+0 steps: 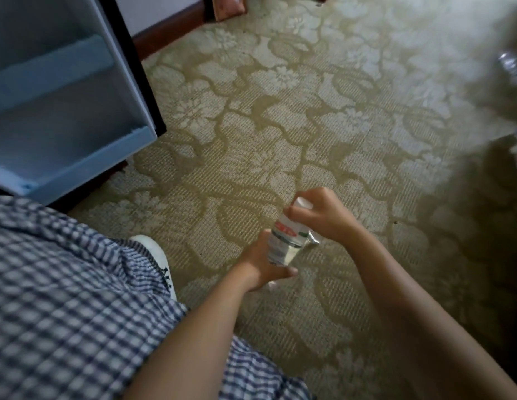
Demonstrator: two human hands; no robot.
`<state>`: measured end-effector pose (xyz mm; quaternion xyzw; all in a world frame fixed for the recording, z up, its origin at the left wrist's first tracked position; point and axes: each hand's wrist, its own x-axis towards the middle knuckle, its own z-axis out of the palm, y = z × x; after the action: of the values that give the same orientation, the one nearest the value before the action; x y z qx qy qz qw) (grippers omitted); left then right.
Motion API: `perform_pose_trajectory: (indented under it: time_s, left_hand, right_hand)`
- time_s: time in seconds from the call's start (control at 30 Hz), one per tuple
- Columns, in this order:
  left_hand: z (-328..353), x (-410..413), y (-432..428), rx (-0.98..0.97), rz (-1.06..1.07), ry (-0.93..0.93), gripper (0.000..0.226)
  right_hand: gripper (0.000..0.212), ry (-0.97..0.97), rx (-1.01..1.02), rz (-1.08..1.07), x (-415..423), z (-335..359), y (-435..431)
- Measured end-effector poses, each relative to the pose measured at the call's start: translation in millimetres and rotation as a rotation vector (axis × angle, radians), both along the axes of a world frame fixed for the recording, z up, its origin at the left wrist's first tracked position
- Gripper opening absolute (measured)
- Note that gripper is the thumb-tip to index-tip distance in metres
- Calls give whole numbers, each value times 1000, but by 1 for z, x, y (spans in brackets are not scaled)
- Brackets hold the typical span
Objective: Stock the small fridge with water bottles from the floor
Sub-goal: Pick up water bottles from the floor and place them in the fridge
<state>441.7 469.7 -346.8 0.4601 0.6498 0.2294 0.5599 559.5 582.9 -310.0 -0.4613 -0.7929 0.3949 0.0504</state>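
Water bottle (283, 241) is tilting, long axis cap-up and away from the person; left grip (263, 267) is clamping its lower body, right grip (320, 215) its cap.

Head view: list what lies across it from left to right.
fridge → white shoe → left hand → water bottle, gripped by both hands → right hand → second bottle at the far right edge.

Blue-and-white checked garment (63, 298) at lower left, white shoe (157, 255) with dark lettering just beside it, dark wooden baseboard (170, 27) under pale wall (159, 10), reddish-brown wooden furniture piece (227, 5) at top edge
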Motion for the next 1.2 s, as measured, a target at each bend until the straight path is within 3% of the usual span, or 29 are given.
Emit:
perform_pose_trajectory:
  time_s: [0.13,0.27,0.37,0.43,0.6,0.73,0.83,1.2]
  left_hand:
    - [8,-19,-1,36,198,23,67]
    - [35,-47,-3,126,350,-70,30]
    - [60,-69,-9,173,430,-129,17]
    - [78,-84,-14,210,501,-120,16]
    - [116,-128,-36,285,584,43,24]
    - [148,-165,-57,365,626,95,30]
    - [174,-187,-67,422,702,112,19]
    - [241,-296,-145,633,824,253,18]
  right_hand:
    - [39,106,-13,11,-37,23,10]
    - [38,235,35,47,-79,53,12]
    - [28,283,26,97,-105,74,10]
    - [25,296,-19,157,-119,88,5]
    - [39,219,-108,360,-154,124,-18]
    - [34,333,-160,425,-195,159,-40]
    - [30,393,-105,470,-228,185,-53]
    - [30,591,168,679,-349,251,-119]
